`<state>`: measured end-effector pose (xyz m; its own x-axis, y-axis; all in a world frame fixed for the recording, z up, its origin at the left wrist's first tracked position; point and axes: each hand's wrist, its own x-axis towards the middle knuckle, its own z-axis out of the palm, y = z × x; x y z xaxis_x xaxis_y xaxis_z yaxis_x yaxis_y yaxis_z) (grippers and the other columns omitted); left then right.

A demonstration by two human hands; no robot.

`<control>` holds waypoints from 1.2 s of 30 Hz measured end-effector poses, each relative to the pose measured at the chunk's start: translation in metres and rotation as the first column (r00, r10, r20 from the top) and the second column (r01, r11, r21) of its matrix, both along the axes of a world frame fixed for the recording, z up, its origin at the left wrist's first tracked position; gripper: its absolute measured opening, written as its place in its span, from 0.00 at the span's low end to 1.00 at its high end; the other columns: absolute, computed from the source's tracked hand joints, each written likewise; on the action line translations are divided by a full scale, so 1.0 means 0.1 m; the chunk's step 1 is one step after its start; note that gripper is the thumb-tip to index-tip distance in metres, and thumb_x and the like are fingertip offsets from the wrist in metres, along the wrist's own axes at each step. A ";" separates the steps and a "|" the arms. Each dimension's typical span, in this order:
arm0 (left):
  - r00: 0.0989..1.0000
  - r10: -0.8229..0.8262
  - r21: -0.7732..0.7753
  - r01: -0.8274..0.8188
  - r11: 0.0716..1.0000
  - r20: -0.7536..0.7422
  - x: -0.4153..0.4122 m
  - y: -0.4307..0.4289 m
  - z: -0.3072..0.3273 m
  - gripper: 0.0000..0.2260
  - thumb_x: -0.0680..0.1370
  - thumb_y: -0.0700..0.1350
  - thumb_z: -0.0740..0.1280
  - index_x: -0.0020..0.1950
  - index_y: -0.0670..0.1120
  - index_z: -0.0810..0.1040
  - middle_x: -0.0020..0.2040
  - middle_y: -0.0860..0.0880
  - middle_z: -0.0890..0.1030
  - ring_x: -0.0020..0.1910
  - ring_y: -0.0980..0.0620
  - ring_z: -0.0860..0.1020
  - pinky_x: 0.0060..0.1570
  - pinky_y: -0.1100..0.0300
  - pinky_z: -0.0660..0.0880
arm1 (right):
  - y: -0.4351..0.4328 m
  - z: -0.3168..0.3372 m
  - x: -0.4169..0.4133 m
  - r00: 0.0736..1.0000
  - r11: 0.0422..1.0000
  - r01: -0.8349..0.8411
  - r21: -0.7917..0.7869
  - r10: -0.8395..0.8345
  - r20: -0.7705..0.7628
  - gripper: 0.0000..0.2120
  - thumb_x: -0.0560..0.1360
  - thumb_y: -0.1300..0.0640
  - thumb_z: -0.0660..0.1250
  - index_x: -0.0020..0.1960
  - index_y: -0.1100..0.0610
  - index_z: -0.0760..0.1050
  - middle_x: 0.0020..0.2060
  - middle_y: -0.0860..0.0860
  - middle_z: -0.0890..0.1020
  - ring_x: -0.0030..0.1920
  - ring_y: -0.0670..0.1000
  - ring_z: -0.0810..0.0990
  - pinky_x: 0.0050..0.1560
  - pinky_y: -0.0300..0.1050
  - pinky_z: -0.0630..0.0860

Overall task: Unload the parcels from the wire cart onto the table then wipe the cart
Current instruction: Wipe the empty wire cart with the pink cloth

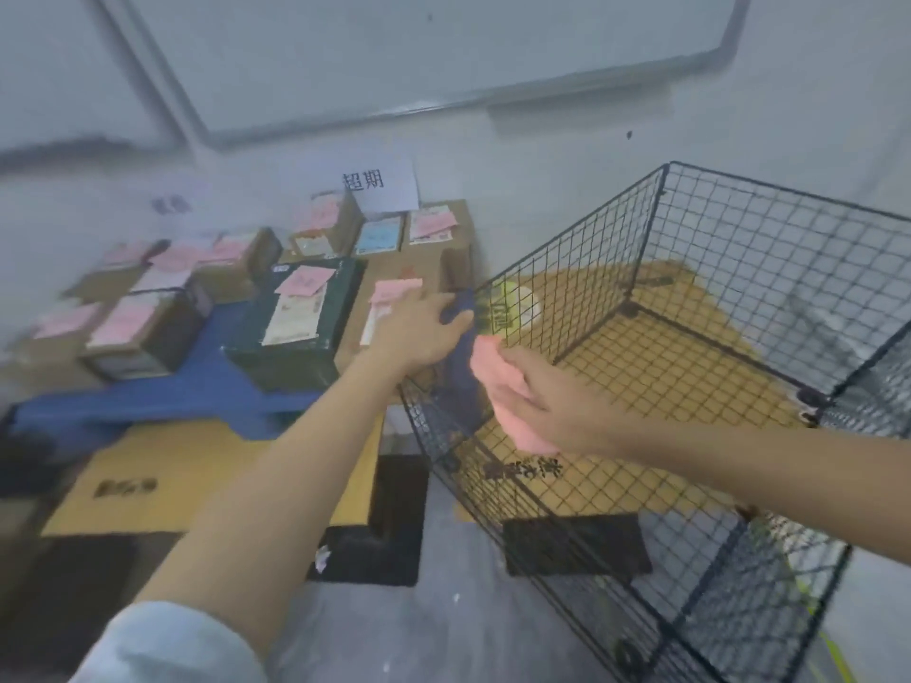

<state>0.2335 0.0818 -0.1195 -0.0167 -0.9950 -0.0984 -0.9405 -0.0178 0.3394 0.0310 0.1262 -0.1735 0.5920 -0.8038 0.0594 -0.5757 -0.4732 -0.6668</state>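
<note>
Both hands meet at the left edge of the cart (739,248). The left hand (419,327) curls its fingers round a dark blue strip (463,372) on the wire rim. The right hand (557,401) clutches a bunched pink cloth (493,372) against that same strip, just nearer. Cardboard (665,362) lines the cart floor. Parcels (296,313) with pink labels sit crowded on the blue table (197,386) to the left, below a paper sign (379,182) on the far wall. Blur hides finer detail.
</note>
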 end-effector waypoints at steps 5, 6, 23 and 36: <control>0.977 0.182 -0.230 -0.153 0.961 0.110 -0.13 0.23 -0.01 0.21 0.80 0.59 0.55 0.71 0.54 0.70 0.76 0.46 0.62 0.76 0.46 0.57 0.73 0.47 0.53 | -0.20 -0.19 0.01 0.989 0.991 -0.135 0.001 0.135 -0.062 0.23 0.80 0.40 0.53 0.73 0.43 0.55 0.66 0.46 0.68 0.60 0.49 0.72 0.60 0.52 0.70; 0.965 0.238 -0.259 -0.205 0.944 0.106 -0.15 0.27 -0.03 0.21 0.80 0.59 0.56 0.71 0.54 0.71 0.76 0.46 0.62 0.76 0.47 0.58 0.72 0.47 0.53 | -0.25 -0.20 0.00 0.984 0.988 -0.152 0.004 0.152 -0.098 0.24 0.80 0.41 0.53 0.74 0.45 0.54 0.67 0.48 0.67 0.61 0.51 0.72 0.61 0.51 0.70; 0.707 0.679 -0.045 -0.698 0.714 -0.196 -0.69 0.76 -0.09 0.41 0.77 0.48 0.67 0.79 0.49 0.42 0.79 0.43 0.40 0.77 0.43 0.49 0.68 0.53 0.60 | -0.70 -1.17 0.44 0.846 0.839 -0.503 0.207 0.528 -0.081 0.22 0.80 0.44 0.58 0.72 0.47 0.59 0.61 0.48 0.71 0.56 0.50 0.75 0.57 0.48 0.74; 0.674 0.720 -0.083 -0.737 0.671 -0.163 -0.73 0.72 -0.10 0.41 0.74 0.42 0.69 0.79 0.47 0.46 0.77 0.44 0.54 0.69 0.47 0.67 0.52 0.66 0.67 | -0.64 -1.77 0.74 0.823 0.809 -0.568 0.154 0.559 0.101 0.25 0.78 0.52 0.63 0.72 0.51 0.59 0.60 0.53 0.74 0.56 0.53 0.76 0.55 0.46 0.71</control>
<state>0.1605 0.1543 -0.1299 0.7173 -0.6967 -0.0112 -0.6039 -0.6295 0.4888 0.1049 0.0617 -0.3505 0.9438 -0.3304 -0.0052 -0.2080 -0.5817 -0.7864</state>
